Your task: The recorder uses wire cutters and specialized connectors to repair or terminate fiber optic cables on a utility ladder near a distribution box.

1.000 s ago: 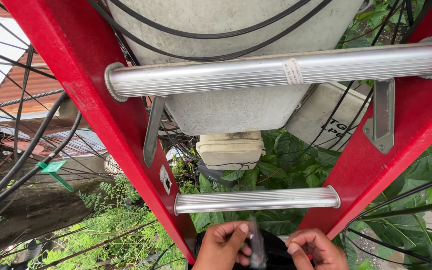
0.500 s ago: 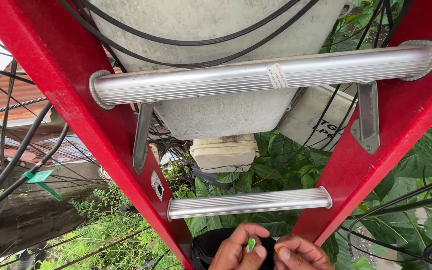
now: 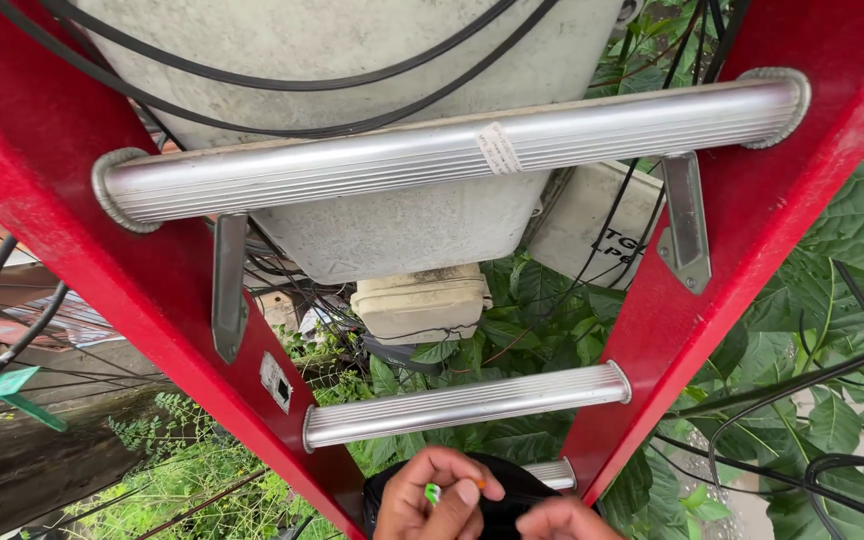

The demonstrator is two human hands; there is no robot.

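Leafy green plants point(image 3: 832, 260) and tangled black cables point(image 3: 282, 85) filled the background, with a grey concrete pole point(image 3: 392, 210) rising right behind a red ladder point(image 3: 102, 250). And there was the top silver rung point(image 3: 452, 155), wide across the view, a small pale label wrapped round its middle! Below it sat a second silver rung point(image 3: 467, 403), shorter from this angle, and a third one just peeked out beside the hands. A cream-coloured box point(image 3: 422, 305) hung under the pole, between the two red rails.

Down at the bottom edge, both hands were close together over a black bag point(image 3: 502, 490) that sat against the ladder. The left hand point(image 3: 432, 495) was curled in, fingers point(image 3: 467, 475) pinched on a small green piece point(image 3: 433, 493) held between thumb and fingertips, right above the bag. Just beside it, the right hand point(image 3: 562, 520) was mostly cut off by the frame and blurred, so I could not tell whether it was closed or open. A green tag point(image 3: 7, 385) hung off at the far left, well apart from the hands.
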